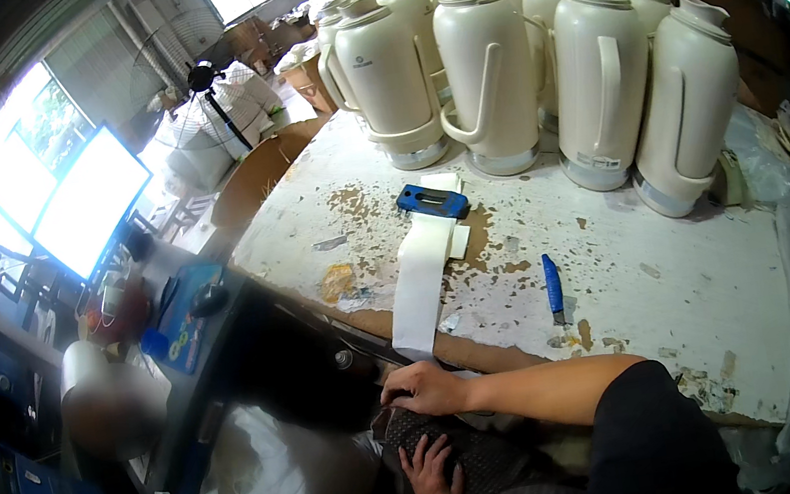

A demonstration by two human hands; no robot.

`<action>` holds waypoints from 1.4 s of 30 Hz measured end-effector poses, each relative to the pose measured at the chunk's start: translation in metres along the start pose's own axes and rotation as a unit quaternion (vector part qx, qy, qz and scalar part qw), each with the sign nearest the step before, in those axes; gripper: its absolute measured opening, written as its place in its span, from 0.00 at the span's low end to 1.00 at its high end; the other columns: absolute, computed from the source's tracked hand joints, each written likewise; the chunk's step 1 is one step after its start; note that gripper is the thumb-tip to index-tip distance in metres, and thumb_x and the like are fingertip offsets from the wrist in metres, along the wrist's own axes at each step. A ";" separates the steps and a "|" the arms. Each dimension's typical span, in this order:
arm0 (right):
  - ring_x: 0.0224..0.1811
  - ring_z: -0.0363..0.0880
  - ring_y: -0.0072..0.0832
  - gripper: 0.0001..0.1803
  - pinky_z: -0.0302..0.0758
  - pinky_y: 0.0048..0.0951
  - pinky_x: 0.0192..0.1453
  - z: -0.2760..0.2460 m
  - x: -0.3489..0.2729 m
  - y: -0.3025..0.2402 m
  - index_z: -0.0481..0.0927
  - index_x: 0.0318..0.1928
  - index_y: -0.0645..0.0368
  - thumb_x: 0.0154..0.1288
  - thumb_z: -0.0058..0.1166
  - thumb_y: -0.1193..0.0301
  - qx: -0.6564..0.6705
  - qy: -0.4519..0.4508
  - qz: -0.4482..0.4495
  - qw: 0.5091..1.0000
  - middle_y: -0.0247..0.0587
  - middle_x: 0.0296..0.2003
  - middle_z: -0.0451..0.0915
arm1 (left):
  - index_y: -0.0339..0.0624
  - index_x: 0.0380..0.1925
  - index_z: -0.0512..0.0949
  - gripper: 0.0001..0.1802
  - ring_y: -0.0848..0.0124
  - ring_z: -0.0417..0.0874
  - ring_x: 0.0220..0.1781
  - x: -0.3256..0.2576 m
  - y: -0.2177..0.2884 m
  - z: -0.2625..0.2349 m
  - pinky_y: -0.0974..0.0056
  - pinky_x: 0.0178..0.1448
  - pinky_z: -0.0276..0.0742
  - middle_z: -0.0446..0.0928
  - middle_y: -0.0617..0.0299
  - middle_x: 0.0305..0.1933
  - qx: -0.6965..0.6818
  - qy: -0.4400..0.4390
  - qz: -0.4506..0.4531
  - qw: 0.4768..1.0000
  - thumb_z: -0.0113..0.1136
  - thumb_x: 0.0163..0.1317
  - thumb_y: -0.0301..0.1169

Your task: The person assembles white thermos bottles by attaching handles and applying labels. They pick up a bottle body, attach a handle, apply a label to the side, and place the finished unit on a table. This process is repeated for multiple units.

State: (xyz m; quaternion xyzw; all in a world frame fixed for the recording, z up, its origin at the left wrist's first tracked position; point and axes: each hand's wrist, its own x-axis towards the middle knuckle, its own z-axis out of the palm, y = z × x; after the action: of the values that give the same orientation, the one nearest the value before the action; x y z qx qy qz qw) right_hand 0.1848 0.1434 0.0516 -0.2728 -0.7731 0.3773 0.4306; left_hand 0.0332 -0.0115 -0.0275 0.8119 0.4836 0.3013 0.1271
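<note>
My left hand (pixel 430 475) lies with fingers spread on the dark patterned cloth over my lap and holds nothing that I can see. Just above it, beside the near table edge, my right hand (pixel 425 387) is closed with its fingers curled together. Whatever its fingertips may pinch is too small to make out. A long white paper strip (pixel 419 289) hangs over the table edge close to the right hand. Behind the strip lies a blue tool with a slot (pixel 432 201). Farther right rests a blue-handled utility knife (pixel 553 283).
Several cream vacuum jugs (pixel 490 72) stand along the far side of the worn white table (pixel 706 304). To the left are a bright monitor (pixel 91 204), a dark mouse (pixel 208 298) and a blue mat (pixel 188 321). A white plastic bag (pixel 257 489) fills the lower left.
</note>
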 end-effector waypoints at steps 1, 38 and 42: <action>0.40 0.82 0.39 0.08 0.77 0.33 0.46 -0.001 0.000 0.002 0.81 0.36 0.62 0.54 0.61 0.76 -0.008 -0.002 -0.010 1.000 0.43 0.34 0.81 | 0.45 0.33 0.77 0.09 0.52 0.65 0.69 0.001 0.000 0.001 0.38 0.75 0.37 0.76 0.60 0.58 0.005 -0.003 0.008 1.000 0.61 0.50 0.33; 0.40 0.78 0.37 0.07 0.75 0.39 0.44 0.016 0.006 0.010 0.79 0.28 0.54 0.48 0.63 0.69 -0.047 0.037 -0.013 0.998 0.37 0.30 0.77 | 0.42 0.25 0.69 0.10 0.47 0.62 0.69 0.000 -0.016 0.011 0.29 0.73 0.39 0.76 0.54 0.56 0.020 -0.032 0.076 0.996 0.54 0.55 0.36; 0.41 0.78 0.37 0.07 0.75 0.39 0.44 0.015 0.007 0.007 0.78 0.28 0.55 0.48 0.63 0.70 -0.053 0.043 0.000 0.998 0.37 0.30 0.77 | 0.42 0.25 0.68 0.10 0.46 0.62 0.69 0.002 -0.018 0.010 0.29 0.73 0.38 0.76 0.53 0.57 0.008 -0.042 0.086 0.995 0.53 0.55 0.36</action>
State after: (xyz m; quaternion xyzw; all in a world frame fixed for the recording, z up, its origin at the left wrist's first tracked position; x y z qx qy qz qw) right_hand 0.1690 0.1479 0.0440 -0.3115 -0.7724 0.3242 0.4487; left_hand 0.0278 0.0001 -0.0435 0.8634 0.4084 0.2730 0.1145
